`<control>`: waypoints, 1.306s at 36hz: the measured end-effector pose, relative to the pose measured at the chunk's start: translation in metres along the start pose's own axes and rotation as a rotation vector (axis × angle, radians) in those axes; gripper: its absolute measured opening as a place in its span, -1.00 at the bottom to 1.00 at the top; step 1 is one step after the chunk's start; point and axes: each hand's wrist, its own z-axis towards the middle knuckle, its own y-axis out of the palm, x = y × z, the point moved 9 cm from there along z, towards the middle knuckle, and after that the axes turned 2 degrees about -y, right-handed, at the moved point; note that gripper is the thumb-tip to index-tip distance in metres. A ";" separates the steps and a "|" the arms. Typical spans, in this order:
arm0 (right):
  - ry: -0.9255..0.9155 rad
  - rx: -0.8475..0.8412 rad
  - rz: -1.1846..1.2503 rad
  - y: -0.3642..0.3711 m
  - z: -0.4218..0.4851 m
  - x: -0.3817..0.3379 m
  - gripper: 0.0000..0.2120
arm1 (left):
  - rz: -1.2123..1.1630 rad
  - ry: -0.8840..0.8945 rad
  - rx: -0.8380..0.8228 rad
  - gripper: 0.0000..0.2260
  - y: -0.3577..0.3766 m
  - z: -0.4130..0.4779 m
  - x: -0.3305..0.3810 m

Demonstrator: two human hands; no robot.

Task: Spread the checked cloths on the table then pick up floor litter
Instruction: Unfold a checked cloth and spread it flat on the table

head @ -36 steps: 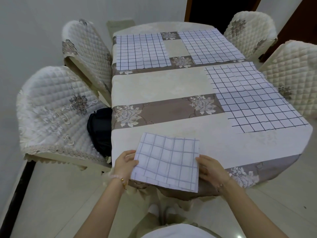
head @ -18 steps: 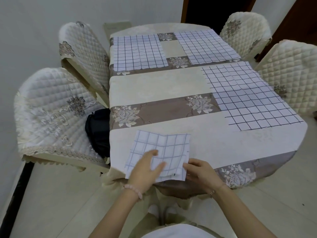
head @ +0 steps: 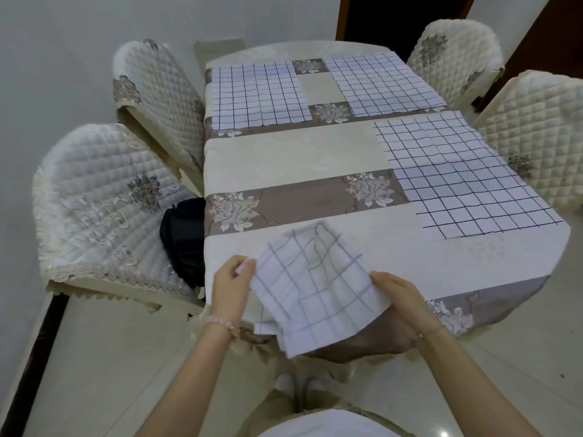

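Observation:
A folded white checked cloth (head: 315,285) hangs slightly above the near edge of the table (head: 293,152), partly opened and rumpled. My left hand (head: 232,283) pinches its left corner. At the cloth's right edge my right hand (head: 399,294) grips it, fingers tucked beneath. Three more checked cloths lie flat on the table: one far left (head: 257,93), one far right (head: 380,83), and one at the right side (head: 460,175).
Quilted cream chairs stand on both sides, two on the left (head: 104,203) and two on the right (head: 536,127). A dark bag (head: 183,238) sits on the near left chair. Pale tiled floor (head: 94,373) surrounds the table; a dark doorway (head: 400,20) is behind.
The cloth lay flat on the table edge with my left hand pressing on top. Now both hands hold it by its sides, lifted and starting to unfold.

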 end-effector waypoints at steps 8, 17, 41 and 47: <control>-0.102 0.095 -0.212 -0.027 0.013 -0.029 -0.90 | 0.033 0.020 0.108 -0.75 -0.035 0.022 -0.005; -0.159 0.166 -0.238 -0.035 0.028 -0.049 -0.88 | 0.047 -0.140 -0.013 -0.78 -0.020 0.024 -0.026; -0.535 -0.095 -0.894 0.070 -0.002 -0.045 -0.61 | -0.149 -0.433 -0.182 -0.89 0.009 -0.025 -0.074; -0.552 -0.411 -0.846 0.143 -0.046 -0.017 -0.44 | -0.253 -0.380 -0.196 -0.81 0.031 -0.032 -0.043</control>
